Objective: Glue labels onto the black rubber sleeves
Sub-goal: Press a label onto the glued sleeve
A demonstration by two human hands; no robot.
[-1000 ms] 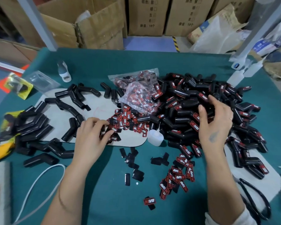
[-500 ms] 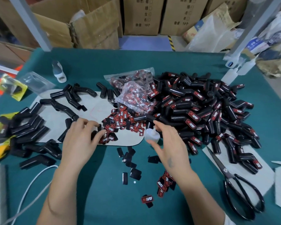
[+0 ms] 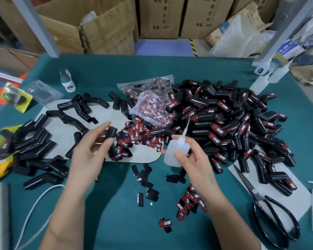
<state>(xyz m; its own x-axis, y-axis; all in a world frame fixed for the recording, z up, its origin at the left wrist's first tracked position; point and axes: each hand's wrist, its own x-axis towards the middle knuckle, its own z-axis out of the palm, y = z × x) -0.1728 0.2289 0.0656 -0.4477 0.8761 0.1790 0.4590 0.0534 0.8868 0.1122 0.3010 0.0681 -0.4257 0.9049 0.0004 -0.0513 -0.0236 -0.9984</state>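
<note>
A: Where are your hands, and what room have you got?

B: Your left hand (image 3: 90,156) is up over the pale mat (image 3: 61,139), thumb and fingers pinching one black rubber sleeve (image 3: 110,134), though it is blurred. Your right hand (image 3: 192,159) is curled round the white glue bottle (image 3: 175,152), its thin nozzle tilted up towards the big pile of labelled sleeves (image 3: 233,127). The hands are apart, with loose labels (image 3: 134,136) heaped between and just beyond them. The bare stretch of green table (image 3: 116,222) lies between your forearms; one single label (image 3: 164,223) sits there alone.

A: And the edges?

B: On the right, one pair of black scissors (image 3: 267,204) lies on a white sheet, near your right forearm. On the left, unlabelled sleeves (image 3: 34,143) crowd the mat's edge, and a white cable (image 3: 34,210) curves by your left arm. Two clear bags of labels (image 3: 152,101) lie behind the heap. Cardboard boxes (image 3: 105,27) stand past the far table edge. The sleeves are too many to count.
</note>
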